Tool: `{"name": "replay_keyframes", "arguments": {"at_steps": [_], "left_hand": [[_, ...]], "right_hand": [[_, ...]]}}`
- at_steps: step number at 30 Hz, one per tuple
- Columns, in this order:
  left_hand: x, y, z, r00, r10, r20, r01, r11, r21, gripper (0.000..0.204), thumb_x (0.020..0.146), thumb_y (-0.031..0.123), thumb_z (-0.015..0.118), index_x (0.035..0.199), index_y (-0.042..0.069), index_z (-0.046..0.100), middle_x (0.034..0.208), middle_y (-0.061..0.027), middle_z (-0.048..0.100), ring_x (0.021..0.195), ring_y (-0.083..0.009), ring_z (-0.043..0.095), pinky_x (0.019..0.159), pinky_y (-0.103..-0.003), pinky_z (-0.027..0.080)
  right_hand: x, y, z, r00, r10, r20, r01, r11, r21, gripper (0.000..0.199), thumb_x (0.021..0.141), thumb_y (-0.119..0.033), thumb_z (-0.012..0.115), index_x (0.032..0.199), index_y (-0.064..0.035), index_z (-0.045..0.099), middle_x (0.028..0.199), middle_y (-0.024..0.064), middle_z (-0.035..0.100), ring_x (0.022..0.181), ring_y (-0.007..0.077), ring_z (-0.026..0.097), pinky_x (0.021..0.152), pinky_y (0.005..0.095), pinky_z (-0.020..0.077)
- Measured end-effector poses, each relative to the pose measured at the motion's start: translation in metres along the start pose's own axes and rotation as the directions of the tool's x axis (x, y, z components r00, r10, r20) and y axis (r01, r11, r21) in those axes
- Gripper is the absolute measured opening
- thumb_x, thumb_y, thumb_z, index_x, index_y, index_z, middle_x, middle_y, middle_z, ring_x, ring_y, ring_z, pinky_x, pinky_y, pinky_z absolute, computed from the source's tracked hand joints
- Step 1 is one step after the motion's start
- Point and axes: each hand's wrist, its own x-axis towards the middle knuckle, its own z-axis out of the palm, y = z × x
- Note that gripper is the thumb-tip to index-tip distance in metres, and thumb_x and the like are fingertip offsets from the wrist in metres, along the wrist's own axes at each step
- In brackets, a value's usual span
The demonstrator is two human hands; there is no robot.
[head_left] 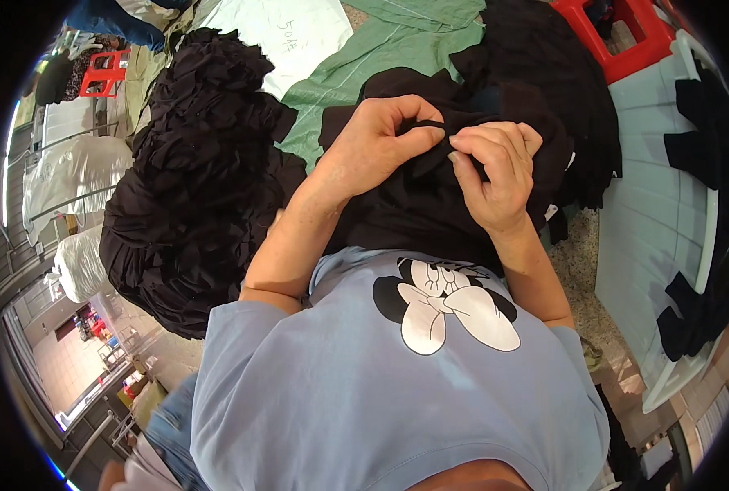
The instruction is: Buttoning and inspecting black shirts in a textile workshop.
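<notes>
Both sets of fingertips meet at centre frame, pinched tight on a thin edge of the black garment. The left hand curls its thumb and forefinger closed around that strip; the right hand grips it just beside, fingers folded shut. The garment drapes over the lap. A heap of black fabric sits left; green cloth lies above.

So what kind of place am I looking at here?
Probably a garment workshop: both hands work a black garment, beside a big heap of black fabric pieces and stuffed white sacks.
</notes>
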Motion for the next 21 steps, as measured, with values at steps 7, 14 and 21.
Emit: {"name": "replay_keyframes", "arguments": {"at_steps": [7,14,21], "left_hand": [[-0.003,-0.016,-0.013,0.998,-0.021,-0.06,0.013,0.991,-0.132,0.015,0.091,0.011,0.066,0.096,-0.004,0.069,0.075,0.0056,0.059,0.07,-0.0021,0.047,0.059,-0.021,0.039],[-0.007,-0.028,-0.023,0.99,0.028,-0.135,-0.036,0.998,-0.055,0.01,0.094,0.004,0.063,0.099,-0.004,0.067,0.09,0.0033,0.064,0.083,-0.0023,0.054,0.073,-0.019,0.045],[-0.008,-0.038,-0.023,0.977,0.051,-0.209,-0.073,0.992,-0.1,0.013,0.094,0.006,0.064,0.101,-0.003,0.069,0.09,0.003,0.066,0.083,-0.0035,0.055,0.072,-0.021,0.046]], "right_hand": [[0.009,0.0,0.013,0.996,-0.042,0.076,0.046,0.998,-0.052,0.026,0.072,-0.003,0.076,0.095,-0.0111,0.066,0.09,-0.0015,0.067,0.079,0.0172,0.062,0.082,0.0357,0.0336],[0.023,-0.005,0.026,0.985,-0.078,0.154,0.106,0.978,-0.178,0.02,0.07,-0.006,0.076,0.087,-0.0116,0.067,0.089,-0.0032,0.066,0.08,0.0147,0.063,0.086,0.0368,0.0332],[0.038,-0.004,0.026,0.937,-0.14,0.321,0.201,0.966,-0.164,0.019,0.072,-0.006,0.073,0.09,-0.0099,0.067,0.093,-0.0013,0.065,0.082,0.0171,0.063,0.087,0.0411,0.036]]}}
